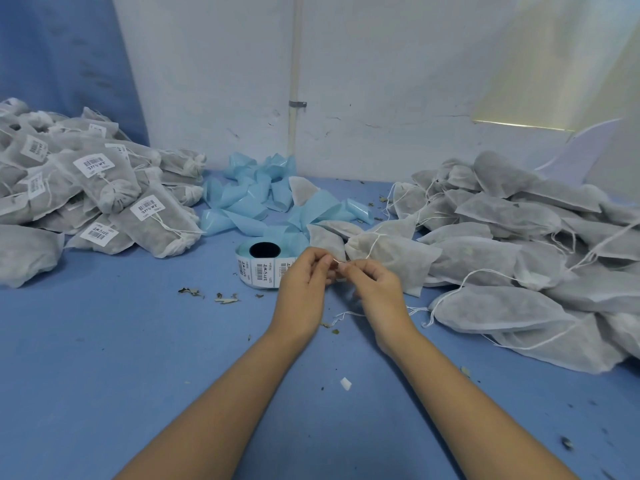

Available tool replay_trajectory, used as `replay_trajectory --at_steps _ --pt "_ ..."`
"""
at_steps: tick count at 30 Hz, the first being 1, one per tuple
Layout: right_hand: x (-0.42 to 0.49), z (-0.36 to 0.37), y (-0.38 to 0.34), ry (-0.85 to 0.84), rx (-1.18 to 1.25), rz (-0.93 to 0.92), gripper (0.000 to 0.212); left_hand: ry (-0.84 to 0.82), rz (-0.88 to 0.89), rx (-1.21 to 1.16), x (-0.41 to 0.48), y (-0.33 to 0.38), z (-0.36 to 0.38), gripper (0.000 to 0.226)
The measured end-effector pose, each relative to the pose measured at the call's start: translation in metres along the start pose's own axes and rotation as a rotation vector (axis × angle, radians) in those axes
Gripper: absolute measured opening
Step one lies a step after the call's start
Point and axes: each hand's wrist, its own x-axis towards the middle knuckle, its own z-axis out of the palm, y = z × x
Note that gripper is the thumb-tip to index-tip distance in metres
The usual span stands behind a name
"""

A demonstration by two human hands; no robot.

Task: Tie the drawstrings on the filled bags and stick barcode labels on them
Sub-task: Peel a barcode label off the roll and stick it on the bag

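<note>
Your left hand (pixel 304 277) and right hand (pixel 375 284) each pinch the thin white drawstring (pixel 373 244) of a soft, light-looking fabric bag (pixel 398 259) lying just behind them on the blue worktop (pixel 138 341), both in a closed grip. Hold the fine cord near the puckered neck; it may slip. A label roll (pixel 258 268) sits beside, a white wall (pixel 381 81) behind.

A single wide-angle view from the person's head looks forward and down across the blue worktop (pixel 104 341) toward the white wall (pixel 381 81). It is near enough that the left hand (pixel 304 280) and right hand (pixel 376 289) sit mid-frame.
</note>
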Motion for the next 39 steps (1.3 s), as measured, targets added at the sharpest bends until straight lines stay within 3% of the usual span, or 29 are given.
replay_trajectory --at_steps 8,16,26,39 --pt "0.002 -0.010 -0.009 -0.185 0.263 0.180 0.010 -0.041 0.057 0.174 0.001 -0.004 -0.005 0.017" --pt "0.003 -0.012 -0.007 -0.191 0.540 0.254 0.004 -0.048 0.006 0.171 0.001 -0.003 -0.004 0.019" --pt "0.003 -0.011 -0.007 -0.171 0.492 0.239 0.012 -0.012 0.036 0.248 0.000 0.000 -0.004 0.016" --pt "0.005 -0.016 -0.008 -0.220 0.567 0.309 0.004 0.041 -0.020 0.307 0.002 0.003 -0.006 0.013"
